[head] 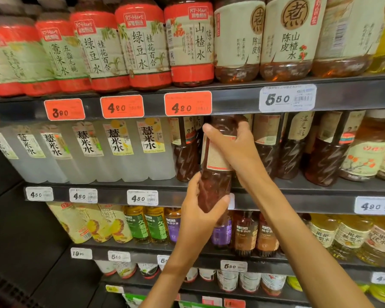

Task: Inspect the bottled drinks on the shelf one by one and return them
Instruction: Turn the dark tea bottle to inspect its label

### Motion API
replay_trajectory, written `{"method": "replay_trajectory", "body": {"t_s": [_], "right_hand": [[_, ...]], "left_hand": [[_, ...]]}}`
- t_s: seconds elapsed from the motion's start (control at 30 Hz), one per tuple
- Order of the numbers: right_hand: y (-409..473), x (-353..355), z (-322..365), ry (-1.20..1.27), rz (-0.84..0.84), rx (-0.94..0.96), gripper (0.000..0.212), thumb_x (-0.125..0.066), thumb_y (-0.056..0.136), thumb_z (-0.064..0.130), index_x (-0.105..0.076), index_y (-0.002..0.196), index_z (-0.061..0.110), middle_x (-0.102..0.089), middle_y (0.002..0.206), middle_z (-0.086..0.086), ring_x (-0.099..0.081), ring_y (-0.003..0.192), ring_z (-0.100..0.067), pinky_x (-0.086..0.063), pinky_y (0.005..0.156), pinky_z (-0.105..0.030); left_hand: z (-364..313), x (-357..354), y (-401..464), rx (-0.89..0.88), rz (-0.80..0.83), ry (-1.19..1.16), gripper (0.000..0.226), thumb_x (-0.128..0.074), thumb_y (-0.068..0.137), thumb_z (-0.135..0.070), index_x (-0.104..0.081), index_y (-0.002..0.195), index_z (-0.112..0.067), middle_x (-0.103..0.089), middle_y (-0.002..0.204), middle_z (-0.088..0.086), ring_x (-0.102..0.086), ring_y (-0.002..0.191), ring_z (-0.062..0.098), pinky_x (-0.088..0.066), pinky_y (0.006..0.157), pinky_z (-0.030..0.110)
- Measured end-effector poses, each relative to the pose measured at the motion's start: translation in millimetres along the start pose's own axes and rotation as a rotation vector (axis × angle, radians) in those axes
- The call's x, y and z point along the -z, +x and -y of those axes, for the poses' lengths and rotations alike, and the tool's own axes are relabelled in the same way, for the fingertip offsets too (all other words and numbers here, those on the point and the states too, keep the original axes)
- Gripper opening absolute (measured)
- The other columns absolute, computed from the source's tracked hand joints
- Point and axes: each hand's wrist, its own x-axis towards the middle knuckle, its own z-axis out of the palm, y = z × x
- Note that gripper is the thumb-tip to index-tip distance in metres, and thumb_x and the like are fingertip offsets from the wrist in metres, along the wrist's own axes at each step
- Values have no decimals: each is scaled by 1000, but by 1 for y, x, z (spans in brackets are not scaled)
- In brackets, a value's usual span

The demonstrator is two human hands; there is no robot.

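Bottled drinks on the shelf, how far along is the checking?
Done: cannot tell; nothing marks bottles as checked. In hand: one dark brown bottle, held in front of the second shelf, left hand gripping its base, right hand around its label. Left: put it back among the dark bottles, then continue along the rows.

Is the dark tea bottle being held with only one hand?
No: the left hand grips the dark tea bottle near its base while the right hand holds its upper part.

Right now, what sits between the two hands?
Head view: the dark brown bottle. The right hand grips its labelled upper part, the left hand grips its lower end, held in front of the shelf edge.
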Motion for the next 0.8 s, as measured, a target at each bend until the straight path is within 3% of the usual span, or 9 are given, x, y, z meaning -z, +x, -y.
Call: {"method": "replay_trajectory", "body": {"t_s": [0.1, 0.17, 0.23, 0.33, 0.43, 0.5, 0.57, 0.7, 0.8], "right_hand": [[-8, 3, -1, -231, 34, 128, 61, -74, 71, 47, -44, 115, 17, -57, 114, -2, -58, 105, -15, -50, 89, -30], [-16, 5, -7, -371, -8, 247, 62, -73, 78, 35, -39, 126, 14, -48, 122, 0, -50, 113, -13, -41, 89, -11], [-20, 7, -10, -485, -57, 318, 68, -71, 83, 28, -33, 138, 13, -43, 131, 2, -42, 121, -8, -32, 90, -4], [-17, 7, -9, -560, -85, 362, 64, -71, 84, 28, -38, 136, 12, -48, 128, 1, -45, 118, -9, -34, 92, -15], [-13, 6, -5, -630, -133, 405, 52, -72, 83, 32, -47, 123, 10, -50, 114, -1, -49, 105, -14, -35, 80, -16], [-11, 8, -5, -698, -162, 441, 47, -71, 83, 37, -49, 114, 9, -46, 107, -1, -51, 98, -16, -45, 78, -28], [-9, 9, -5, -753, -169, 445, 47, -70, 82, 42, -50, 110, 10, -46, 106, -1, -54, 97, -20, -52, 75, -40], [-3, 9, -8, -721, -173, 451, 48, -71, 81, 42, -54, 111, 10, -51, 105, -3, -54, 98, -23, -52, 75, -44], [-1, 7, -11, -722, -185, 469, 44, -71, 81, 39, -55, 111, 11, -55, 105, -2, -52, 99, -22, -51, 75, -43]], "left_hand": [[3, -3, 10, -21, -44, -3, 68, -74, 76, -29, -35, 131, -38, -50, 121, -29, -47, 111, -22, -38, 84, -2], [7, -6, 14, -45, -62, 7, 67, -76, 80, -18, -36, 127, -45, -48, 120, -35, -44, 111, -25, -36, 85, -4], [9, -8, 18, -75, -80, 6, 65, -74, 81, -11, -38, 120, -48, -51, 112, -45, -44, 109, -26, -36, 83, -5], [9, -13, 22, -99, -85, 2, 66, -72, 83, -10, -35, 120, -50, -47, 108, -56, -43, 109, -28, -35, 82, -6], [8, -15, 28, -115, -88, 19, 67, -73, 82, -14, -32, 121, -51, -41, 107, -60, -39, 107, -32, -31, 80, -9], [10, -15, 34, -138, -111, 44, 71, -74, 82, -15, -30, 122, -54, -37, 110, -62, -36, 109, -33, -30, 81, -10], [12, -13, 40, -161, -136, 68, 74, -73, 82, -17, -28, 125, -55, -36, 118, -57, -34, 117, -28, -31, 87, -6], [16, -16, 45, -98, -133, 158, 78, -70, 84, -29, -14, 128, -63, -30, 139, -26, -28, 132, -4, -24, 99, 9], [15, -21, 47, -125, -165, 315, 82, -66, 84, -25, -10, 142, -43, -24, 142, -9, -17, 130, -1, -17, 106, 16]]}}
